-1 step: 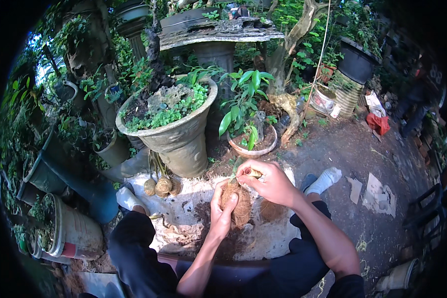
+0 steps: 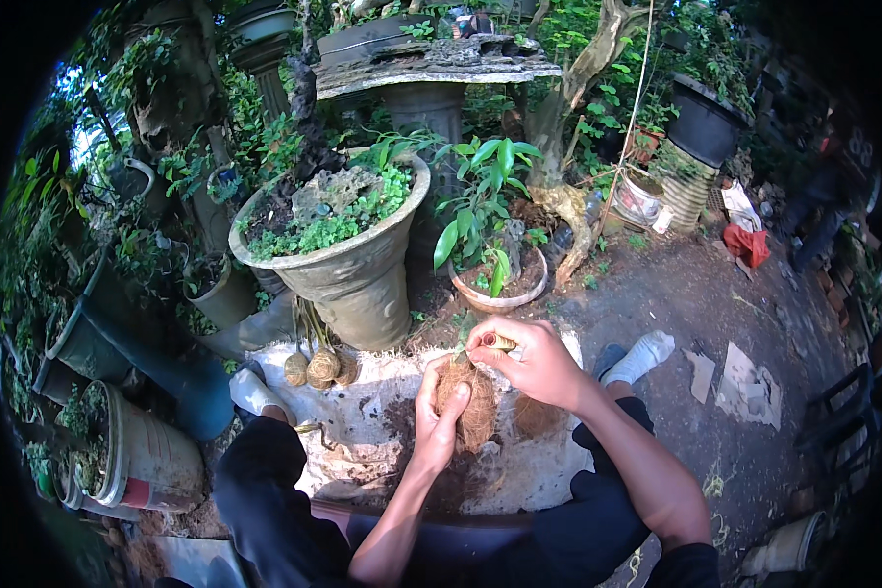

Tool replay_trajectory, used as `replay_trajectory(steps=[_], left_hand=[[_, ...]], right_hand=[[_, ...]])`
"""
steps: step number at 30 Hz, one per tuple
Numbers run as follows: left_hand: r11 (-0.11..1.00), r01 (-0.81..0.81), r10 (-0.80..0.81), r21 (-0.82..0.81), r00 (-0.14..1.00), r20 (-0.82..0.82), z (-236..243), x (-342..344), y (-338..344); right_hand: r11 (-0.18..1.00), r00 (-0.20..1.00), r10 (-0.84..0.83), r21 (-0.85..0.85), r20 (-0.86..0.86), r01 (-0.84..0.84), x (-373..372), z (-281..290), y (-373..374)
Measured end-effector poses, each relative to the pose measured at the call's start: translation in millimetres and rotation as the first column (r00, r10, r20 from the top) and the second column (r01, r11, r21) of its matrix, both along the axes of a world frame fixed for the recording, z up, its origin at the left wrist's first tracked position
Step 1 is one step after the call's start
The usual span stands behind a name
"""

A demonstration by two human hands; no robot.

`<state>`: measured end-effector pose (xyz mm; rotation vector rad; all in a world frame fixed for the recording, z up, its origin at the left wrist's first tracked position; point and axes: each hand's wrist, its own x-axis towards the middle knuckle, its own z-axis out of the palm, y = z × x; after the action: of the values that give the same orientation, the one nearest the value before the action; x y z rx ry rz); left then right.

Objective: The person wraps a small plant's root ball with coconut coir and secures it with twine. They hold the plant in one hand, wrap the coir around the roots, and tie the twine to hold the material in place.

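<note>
My left hand (image 2: 443, 407) is wrapped around a brown coconut-fibre ball (image 2: 475, 416), its thumb lying across the front. A small green stem (image 2: 464, 338) rises from the ball's top. Close above it, my right hand (image 2: 534, 358) pinches a small thread spool (image 2: 498, 341) with a reddish hollow core, its fingertips near the stem. Any thread running between spool and ball is too fine to make out. Another brown fibre mass (image 2: 536, 416) lies on the pale sheet (image 2: 363, 426), partly behind my right forearm.
Several wrapped plant balls (image 2: 323, 369) sit at the sheet's far left. Beyond it stand a large stone-coloured pot (image 2: 353, 299) and a shallow bowl (image 2: 500, 302) with a leafy plant. My feet flank the sheet. Cardboard scraps (image 2: 748, 387) lie right; a person (image 2: 823, 196) is at far right.
</note>
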<state>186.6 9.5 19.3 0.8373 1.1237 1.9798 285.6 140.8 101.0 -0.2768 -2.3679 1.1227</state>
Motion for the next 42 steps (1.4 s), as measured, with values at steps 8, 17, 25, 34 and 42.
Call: replay_trajectory(steps=[8, 17, 25, 34, 42], left_hand=[[0.994, 0.081, -0.096, 0.079, 0.971, 0.221, 16.6, -6.3, -1.8], [0.987, 0.121, -0.146, 0.103, 0.948, 0.283, 12.2, -0.4, -5.4], [0.992, 0.102, -0.119, 0.076, 0.951, 0.286, 11.3, -3.1, -5.0], [0.995, 0.026, -0.048, 0.093, 0.968, 0.246, 17.1, -7.1, -4.0], [0.997, 0.017, -0.035, 0.082, 0.973, 0.228, 15.8, -10.7, -6.1]], right_hand=[[0.897, 0.942, 0.021, 0.423, -0.335, 0.131, -15.0, -2.6, -5.2], [0.873, 0.941, 0.006, 0.461, -0.339, 0.160, -18.2, 1.1, -12.9], [0.903, 0.963, -0.004, 0.414, -0.271, 0.120, -16.9, -0.5, -12.2], [0.999, 1.000, 0.011, 0.042, 0.028, -0.012, -17.3, -12.2, -8.3], [0.992, 0.991, 0.077, -0.112, 0.109, -0.065, -21.4, -19.5, -4.7]])
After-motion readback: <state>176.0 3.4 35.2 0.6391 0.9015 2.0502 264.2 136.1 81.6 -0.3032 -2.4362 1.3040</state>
